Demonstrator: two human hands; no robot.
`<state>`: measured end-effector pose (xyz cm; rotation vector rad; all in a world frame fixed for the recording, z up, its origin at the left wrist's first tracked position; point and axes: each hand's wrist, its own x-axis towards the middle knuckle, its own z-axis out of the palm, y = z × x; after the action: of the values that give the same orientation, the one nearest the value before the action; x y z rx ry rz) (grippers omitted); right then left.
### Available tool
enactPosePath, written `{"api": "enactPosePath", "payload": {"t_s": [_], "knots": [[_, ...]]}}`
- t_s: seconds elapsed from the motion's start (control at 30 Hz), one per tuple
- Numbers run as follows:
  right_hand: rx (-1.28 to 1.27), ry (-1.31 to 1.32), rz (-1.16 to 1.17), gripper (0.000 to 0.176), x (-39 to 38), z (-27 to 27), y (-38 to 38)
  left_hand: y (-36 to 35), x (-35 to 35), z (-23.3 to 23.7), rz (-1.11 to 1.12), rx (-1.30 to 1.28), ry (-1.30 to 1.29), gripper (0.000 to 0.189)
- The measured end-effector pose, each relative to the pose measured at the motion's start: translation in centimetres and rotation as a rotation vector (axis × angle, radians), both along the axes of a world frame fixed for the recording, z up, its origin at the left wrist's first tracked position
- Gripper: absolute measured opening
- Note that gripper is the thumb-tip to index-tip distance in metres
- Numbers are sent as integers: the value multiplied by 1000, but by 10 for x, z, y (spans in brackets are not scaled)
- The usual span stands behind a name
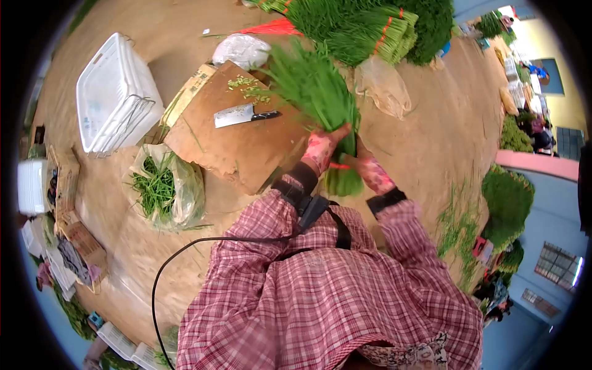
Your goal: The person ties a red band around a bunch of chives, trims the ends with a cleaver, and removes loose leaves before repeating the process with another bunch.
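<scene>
A bundle of long, thin green leaves like garlic chives is in front of my body, its leafy tops smeared by motion. My left hand, in a pink patterned glove, is closed round the stalks. My right hand, gloved alike, grips the bundle lower down from the other side. A red band circles the stalks between the hands, near the pale cut ends. Left of the bundle, a cleaver with a black handle lies on a brown board, beside small cut green bits.
Stacked white crates stand at the left, and a clear plastic bag of green trimmings sits nearer. Banded green bundles lie ahead beside a plastic bag. Loose leaves litter the floor at right. A black cable runs from my left wrist.
</scene>
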<state>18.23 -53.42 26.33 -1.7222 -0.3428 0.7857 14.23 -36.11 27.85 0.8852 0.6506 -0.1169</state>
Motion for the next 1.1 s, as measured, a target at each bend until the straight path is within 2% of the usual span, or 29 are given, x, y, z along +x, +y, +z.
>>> {"api": "enactPosePath", "payload": {"t_s": [0.07,0.13,0.17,0.2,0.23,0.27,0.3,0.37,0.4,0.43,0.5,0.6,0.63,0.67,0.7,0.73,0.77,0.83,0.87,0.93,1.0,1.07,1.1], "knots": [[274,348,-151,57,-1,1,5,-7,7,32,-84,71,69,52],[227,581,-244,45,7,1,-4,14,-1,31,-253,59,-105,48],[299,607,-253,43,6,-7,-9,26,-10,29,-260,176,-93,44],[298,622,-285,46,6,-5,-10,45,-18,24,-226,73,-90,45],[307,677,-293,48,9,-13,-16,54,-26,26,-60,47,-65,50],[320,727,-300,50,9,-19,-23,68,-38,3,-23,156,-97,53],[359,754,-310,51,6,-16,-26,79,-50,-20,-50,106,14,54],[443,800,-313,53,4,-5,-20,86,-70,-110,-238,-127,79,51],[464,808,-293,54,1,3,-18,82,-76,-135,-336,-208,119,48],[484,816,-271,55,-2,13,-15,60,-76,-108,-214,-501,85,47],[500,792,-209,56,-5,34,-8,41,-64,-76,-155,-515,-5,47],[244,375,-37,66,10,41,2,33,-26,-47,-65,-523,-155,47],[54,323,-14,77,17,57,0,30,-14,-41,-36,-521,-211,47],[28,244,-26,80,17,49,-4,29,-5,-37,-5,-518,-270,47],[8,160,-33,84,17,32,-7,28,2,-41,59,-459,-298,47],[-11,80,-40,87,16,34,0,28,8,-53,32,-175,-329,47],[-280,-123,129,100,16,38,9,25,10,-66,2,107,-343,48],[-315,-271,62,102,-3,46,25,23,0,-67,-82,1001,-432,45],[-334,-344,28,104,-8,48,26,23,4,-65,21,511,-333,45],[-238,-299,25,109,0,26,19,26,22,-36,221,-466,-111,44],[-168,-276,30,108,-2,18,15,21,7,-11,194,-167,-179,42],[-150,-290,59,107,0,17,13,28,9,-18,241,-449,-110,41],[-140,-299,76,107,1,17,14,29,8,-32,180,-147,-176,41]]}}
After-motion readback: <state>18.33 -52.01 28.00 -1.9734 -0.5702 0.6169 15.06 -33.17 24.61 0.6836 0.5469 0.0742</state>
